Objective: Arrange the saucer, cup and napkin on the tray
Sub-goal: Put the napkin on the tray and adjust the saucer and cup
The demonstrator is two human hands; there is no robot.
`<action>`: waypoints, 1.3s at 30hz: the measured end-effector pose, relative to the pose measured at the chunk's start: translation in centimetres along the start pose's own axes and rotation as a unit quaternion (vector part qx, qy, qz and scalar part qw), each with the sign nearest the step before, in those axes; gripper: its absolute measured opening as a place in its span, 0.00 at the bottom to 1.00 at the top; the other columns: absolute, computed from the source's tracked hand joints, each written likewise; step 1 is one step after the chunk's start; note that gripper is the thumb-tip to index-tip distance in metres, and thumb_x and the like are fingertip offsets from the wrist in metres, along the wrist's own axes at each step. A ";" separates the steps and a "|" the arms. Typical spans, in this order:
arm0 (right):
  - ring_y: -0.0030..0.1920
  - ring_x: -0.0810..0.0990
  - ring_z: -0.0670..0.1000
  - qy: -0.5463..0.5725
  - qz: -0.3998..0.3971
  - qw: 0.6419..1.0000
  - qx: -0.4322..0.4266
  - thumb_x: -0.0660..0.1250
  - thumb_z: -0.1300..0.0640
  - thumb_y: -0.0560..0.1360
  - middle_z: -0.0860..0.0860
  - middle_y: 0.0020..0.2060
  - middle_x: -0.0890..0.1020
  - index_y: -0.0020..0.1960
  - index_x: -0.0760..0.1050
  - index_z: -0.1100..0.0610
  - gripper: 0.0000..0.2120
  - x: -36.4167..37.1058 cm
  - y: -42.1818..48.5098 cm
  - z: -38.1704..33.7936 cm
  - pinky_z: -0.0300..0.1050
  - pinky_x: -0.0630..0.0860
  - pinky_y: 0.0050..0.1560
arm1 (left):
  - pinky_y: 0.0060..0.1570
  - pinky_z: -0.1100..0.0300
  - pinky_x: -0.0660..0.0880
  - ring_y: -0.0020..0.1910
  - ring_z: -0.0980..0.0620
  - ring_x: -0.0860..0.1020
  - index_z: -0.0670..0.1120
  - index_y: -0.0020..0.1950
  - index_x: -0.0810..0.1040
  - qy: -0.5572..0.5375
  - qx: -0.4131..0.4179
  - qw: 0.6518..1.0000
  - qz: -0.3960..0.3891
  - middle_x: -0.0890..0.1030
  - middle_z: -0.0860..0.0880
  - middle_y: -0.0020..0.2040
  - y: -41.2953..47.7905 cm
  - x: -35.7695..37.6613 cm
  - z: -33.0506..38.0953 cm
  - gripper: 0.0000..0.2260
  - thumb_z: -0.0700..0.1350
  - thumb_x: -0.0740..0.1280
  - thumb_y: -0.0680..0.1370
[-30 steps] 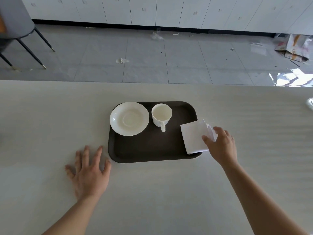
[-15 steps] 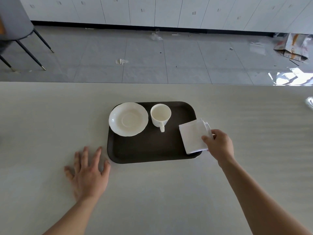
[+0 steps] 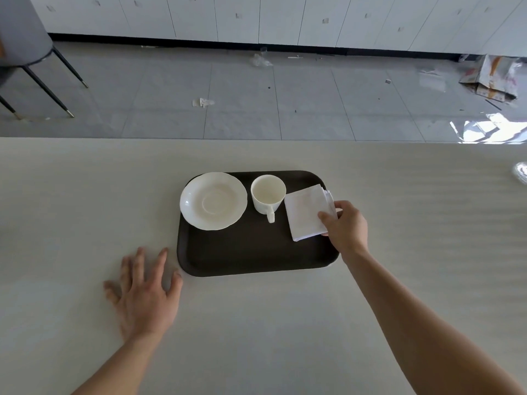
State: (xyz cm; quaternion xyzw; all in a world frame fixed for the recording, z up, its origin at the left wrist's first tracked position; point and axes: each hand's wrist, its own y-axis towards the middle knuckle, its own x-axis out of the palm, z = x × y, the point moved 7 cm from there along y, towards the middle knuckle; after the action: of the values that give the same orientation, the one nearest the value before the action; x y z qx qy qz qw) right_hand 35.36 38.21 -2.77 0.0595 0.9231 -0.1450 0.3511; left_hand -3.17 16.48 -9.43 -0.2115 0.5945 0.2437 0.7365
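The right hand (image 3: 346,226) pinches the folded napkin (image 3: 306,215) at the tray's (image 3: 256,258) right side beside the cup (image 3: 268,193) and saucer (image 3: 213,201), so only releasing seems left, while the left hand (image 3: 145,295) lies spread flat at lower left.

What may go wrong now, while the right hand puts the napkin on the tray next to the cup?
1. The napkin lies very close to the cup; pushing it further left might knock the cup.
2. The right hand pinches only the napkin's edge, so the folded layers may fan out or shift on release.
3. The left hand rests flat on the table, not on the tray, so the tray might slide.
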 end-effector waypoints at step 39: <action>0.62 0.72 0.54 -0.331 -0.060 0.893 -0.298 0.69 0.45 0.76 0.46 0.62 0.78 0.63 0.80 0.44 0.16 3.7 -1.2 -2.4 0.49 0.71 0.60 | 0.73 0.35 0.48 0.80 0.44 0.53 0.61 0.76 0.65 0.009 -0.001 1.000 -0.017 0.60 0.47 0.80 -0.2 -0.6 0.4 0.29 0.65 0.50 0.75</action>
State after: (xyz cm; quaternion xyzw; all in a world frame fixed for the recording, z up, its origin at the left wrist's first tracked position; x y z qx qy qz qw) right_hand 30.83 37.85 -3.19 -0.1549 0.7549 0.1051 0.6286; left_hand -2.83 16.54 -8.76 -0.2246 0.5975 0.2296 0.7347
